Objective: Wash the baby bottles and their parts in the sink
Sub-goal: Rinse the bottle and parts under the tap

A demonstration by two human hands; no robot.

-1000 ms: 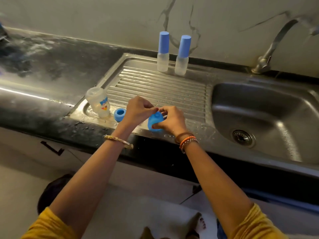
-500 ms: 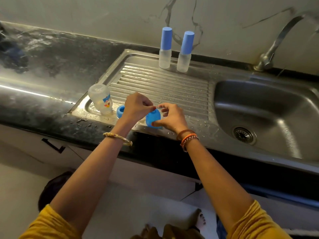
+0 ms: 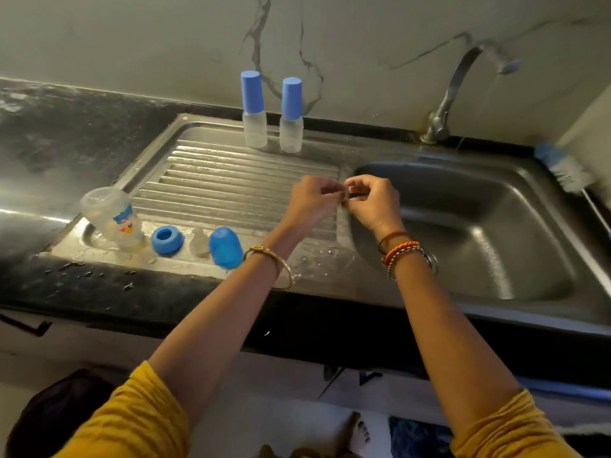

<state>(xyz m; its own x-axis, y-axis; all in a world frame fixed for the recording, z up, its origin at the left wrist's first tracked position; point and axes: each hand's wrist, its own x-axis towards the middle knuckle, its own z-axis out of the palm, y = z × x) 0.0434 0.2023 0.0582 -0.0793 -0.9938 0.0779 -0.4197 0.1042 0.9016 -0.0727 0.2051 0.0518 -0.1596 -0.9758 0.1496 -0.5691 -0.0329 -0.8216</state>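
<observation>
My left hand [image 3: 312, 200] and my right hand [image 3: 373, 200] are raised over the seam between the drainboard and the sink basin [image 3: 479, 269]. Their fingertips are pinched together and touch; I cannot make out anything between them. On the drainboard's near left edge stand a clear baby bottle [image 3: 110, 218] turned upside down, a blue screw ring [image 3: 167, 239], a clear nipple [image 3: 199, 243] and a blue cap [image 3: 225, 247]. Two small clear bottles with tall blue caps [image 3: 254, 110] [image 3: 291, 115] stand upright at the back of the drainboard.
The ribbed steel drainboard [image 3: 231, 180] is wet. A curved tap [image 3: 454, 90] rises behind the basin. A bottle brush [image 3: 567, 170] leans at the basin's far right corner. Dark stone counter [image 3: 66, 143] lies to the left, with the wall behind.
Both hands have let go of the blue cap, which now stands on the drainboard beside the nipple. They have moved right and up, toward the basin, fingertips pinched together.
</observation>
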